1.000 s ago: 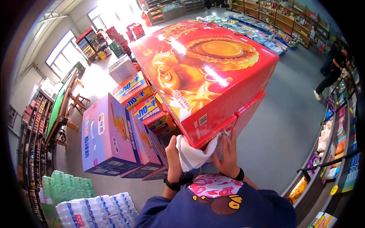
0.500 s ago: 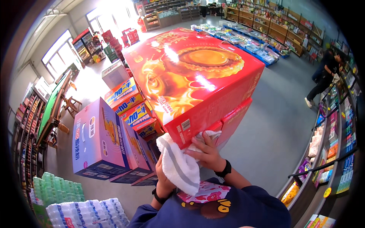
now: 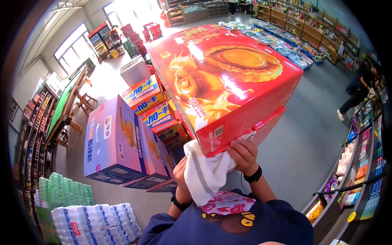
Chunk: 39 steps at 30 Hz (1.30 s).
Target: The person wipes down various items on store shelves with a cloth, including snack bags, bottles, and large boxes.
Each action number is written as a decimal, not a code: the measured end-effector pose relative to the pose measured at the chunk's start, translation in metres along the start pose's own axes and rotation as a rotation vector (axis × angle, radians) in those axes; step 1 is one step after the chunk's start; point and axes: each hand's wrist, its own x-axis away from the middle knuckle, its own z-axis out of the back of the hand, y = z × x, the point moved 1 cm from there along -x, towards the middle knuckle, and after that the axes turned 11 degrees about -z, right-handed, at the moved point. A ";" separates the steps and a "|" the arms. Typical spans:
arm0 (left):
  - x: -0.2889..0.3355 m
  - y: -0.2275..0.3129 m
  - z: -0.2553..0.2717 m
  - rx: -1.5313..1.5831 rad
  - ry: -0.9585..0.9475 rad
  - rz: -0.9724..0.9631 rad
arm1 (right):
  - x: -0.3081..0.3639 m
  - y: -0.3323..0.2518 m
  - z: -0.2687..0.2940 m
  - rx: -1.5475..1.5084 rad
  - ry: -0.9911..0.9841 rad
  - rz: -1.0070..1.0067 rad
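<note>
A large glossy red carton [image 3: 228, 106] with a golden picture on top fills the middle of the view, stacked on another red carton [image 3: 269, 124]. A white towel [image 3: 203, 173] with a grey stripe hangs by its near corner. My left hand [image 3: 181, 177] is closed on the towel's left side, its fingers partly hidden behind the cloth. My right hand [image 3: 243, 155] is closed on the towel's other end and presses it to the carton's near side. Both wrists carry dark bands.
Purple cartons [image 3: 118, 145] and orange-yellow cartons [image 3: 153, 112] stand left of the red stack. Bottle packs [image 3: 96, 224] lie at lower left, with a green-topped table [image 3: 67, 102] beyond. Shelves [image 3: 355, 163] line the right, where another person [image 3: 361, 90] stands.
The whole view has shifted, so the cartons sit farther right. My right hand's fingers now point more upward on the carton's near side, and the towel is spread wider between my hands.
</note>
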 end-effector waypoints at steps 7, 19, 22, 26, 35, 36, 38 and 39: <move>0.017 0.004 0.000 0.033 -0.053 -0.089 | 0.008 -0.026 -0.013 -0.063 0.063 -0.242; 0.012 -0.007 0.005 -0.063 -0.024 -0.144 | 0.000 -0.036 -0.023 -0.086 -0.046 0.082; 0.004 -0.003 0.001 0.023 -0.036 -0.322 | -0.003 -0.016 -0.019 -0.162 -0.052 0.094; 0.002 0.005 0.002 0.063 -0.057 -0.365 | 0.005 0.006 -0.003 -0.066 -0.049 0.003; -0.004 0.006 -0.006 0.218 -0.005 -0.143 | -0.001 0.007 0.007 0.043 0.029 -0.245; -0.007 0.007 -0.005 0.237 -0.014 -0.098 | -0.001 0.005 0.006 0.048 0.049 -0.277; -0.014 0.005 -0.004 0.238 0.031 -0.096 | -0.002 -0.002 0.003 0.049 0.066 -0.303; -0.017 0.003 -0.003 0.242 0.070 -0.094 | -0.002 -0.007 0.001 0.043 0.081 -0.318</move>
